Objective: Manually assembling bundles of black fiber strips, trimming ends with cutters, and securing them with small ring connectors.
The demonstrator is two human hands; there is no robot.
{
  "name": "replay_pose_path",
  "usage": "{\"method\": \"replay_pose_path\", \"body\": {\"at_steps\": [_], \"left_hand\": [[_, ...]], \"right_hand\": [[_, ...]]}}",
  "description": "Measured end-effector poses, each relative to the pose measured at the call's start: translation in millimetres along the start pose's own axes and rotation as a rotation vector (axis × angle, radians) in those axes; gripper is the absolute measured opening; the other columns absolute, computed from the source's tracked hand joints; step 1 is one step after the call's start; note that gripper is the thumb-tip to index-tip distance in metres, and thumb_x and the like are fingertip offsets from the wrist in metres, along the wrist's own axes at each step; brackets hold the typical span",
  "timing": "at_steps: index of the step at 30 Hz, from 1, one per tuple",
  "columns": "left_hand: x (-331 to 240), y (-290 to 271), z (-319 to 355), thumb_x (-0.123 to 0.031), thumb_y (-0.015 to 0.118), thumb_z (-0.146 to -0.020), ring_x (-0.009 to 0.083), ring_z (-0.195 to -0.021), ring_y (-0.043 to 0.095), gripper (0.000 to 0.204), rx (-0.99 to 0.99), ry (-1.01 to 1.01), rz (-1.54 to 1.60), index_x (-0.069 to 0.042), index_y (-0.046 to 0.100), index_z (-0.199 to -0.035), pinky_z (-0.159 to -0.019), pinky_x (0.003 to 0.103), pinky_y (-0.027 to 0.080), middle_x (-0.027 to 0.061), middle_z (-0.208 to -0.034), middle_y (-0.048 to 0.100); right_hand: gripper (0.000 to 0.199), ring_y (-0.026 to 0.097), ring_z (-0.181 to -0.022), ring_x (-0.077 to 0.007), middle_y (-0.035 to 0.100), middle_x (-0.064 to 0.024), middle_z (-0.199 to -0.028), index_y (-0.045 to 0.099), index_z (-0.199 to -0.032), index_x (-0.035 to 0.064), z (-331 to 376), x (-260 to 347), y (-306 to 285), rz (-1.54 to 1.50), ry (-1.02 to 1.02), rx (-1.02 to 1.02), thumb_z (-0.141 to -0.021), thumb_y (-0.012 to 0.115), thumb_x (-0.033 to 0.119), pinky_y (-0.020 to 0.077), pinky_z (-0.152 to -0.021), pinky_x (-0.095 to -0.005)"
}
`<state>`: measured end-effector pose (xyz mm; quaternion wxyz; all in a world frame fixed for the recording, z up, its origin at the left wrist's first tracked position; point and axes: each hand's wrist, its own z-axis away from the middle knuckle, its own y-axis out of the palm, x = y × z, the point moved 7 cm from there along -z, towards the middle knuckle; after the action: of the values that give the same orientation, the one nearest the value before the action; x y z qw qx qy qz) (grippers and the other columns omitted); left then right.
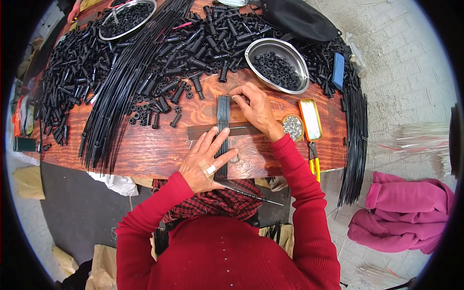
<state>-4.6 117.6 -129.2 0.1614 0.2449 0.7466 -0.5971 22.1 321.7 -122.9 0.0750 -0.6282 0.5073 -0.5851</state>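
Note:
A row of thin black rods (223,108) lies side by side on the wooden table, over a dark flat strip (244,129). My left hand (205,164), with a pale band round one finger, presses on the rods with its fingers spread. By the rods' far ends, my right hand (257,107) is closed in a pinch. Whatever is between its fingertips is too small to make out. A slim dark rod (251,195) juts out from beneath the heel of my left hand, past the table's near edge.
Black tubular parts (193,48) are heaped at the back. A metal bowl (250,54) holds small black pieces. On the right are a round tub of silvery bits (293,126), an orange-rimmed tin (311,118), yellow-handled pliers (314,159) and a blue block (338,71). Long black rods (116,101) lie left.

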Motion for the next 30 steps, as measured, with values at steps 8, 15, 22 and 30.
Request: {"method": "replay_pose_path", "body": {"at_steps": [8, 15, 22, 30], "left_hand": [[1.9, 3.4, 1.4, -0.056, 0.075, -0.073, 0.0437, -0.144, 0.027, 0.075, 0.001, 0.021, -0.041, -0.023, 0.055, -0.138, -0.115, 0.057, 0.028, 0.0183, -0.159, 0.025], [0.6, 1.0, 0.0, -0.059, 0.075, -0.072, 0.0458, -0.142, 0.028, 0.078, 0.003, 0.021, -0.019, -0.022, 0.055, -0.138, -0.114, 0.058, 0.029, 0.0211, -0.157, 0.026], [0.8, 0.4, -0.5, -0.06, 0.075, -0.072, 0.0458, -0.141, 0.029, 0.079, 0.0, 0.019, -0.019, -0.021, 0.055, -0.138, -0.114, 0.058, 0.029, 0.0221, -0.156, 0.027], [-0.2, -0.9, -0.4, -0.059, 0.074, -0.073, 0.0455, -0.141, 0.03, 0.077, -0.009, 0.017, -0.017, -0.022, 0.055, -0.138, -0.114, 0.057, 0.03, 0.0218, -0.157, 0.027]], "right_hand": [[0.01, 0.059, -0.073, -0.0219, 0.06, -0.0093, -0.085, 0.068, -0.096, 0.0026, -5.0, 1.1, -1.1, -0.043, -0.046, 0.034, -0.086, 0.065, 0.002, 0.0465, -0.065, -0.032], [0.012, 0.059, -0.075, -0.0276, 0.059, -0.0099, -0.083, 0.067, -0.095, 0.0034, 0.7, 14.2, -4.2, 0.046, -0.113, -0.054, -0.084, 0.064, 0.0, 0.0473, -0.067, -0.0367], [0.014, 0.057, -0.077, -0.03, 0.056, -0.0103, -0.08, 0.067, -0.095, 0.0051, -3.1, 22.9, -7.4, 0.156, -0.206, -0.067, -0.083, 0.065, -0.001, 0.0467, -0.068, -0.0384], [0.013, 0.06, -0.077, -0.0262, 0.059, -0.0099, -0.083, 0.07, -0.097, 0.003, -2.9, 6.9, -5.3, 0.035, -0.087, 0.015, -0.086, 0.064, 0.0, 0.047, -0.069, -0.0352]]}}
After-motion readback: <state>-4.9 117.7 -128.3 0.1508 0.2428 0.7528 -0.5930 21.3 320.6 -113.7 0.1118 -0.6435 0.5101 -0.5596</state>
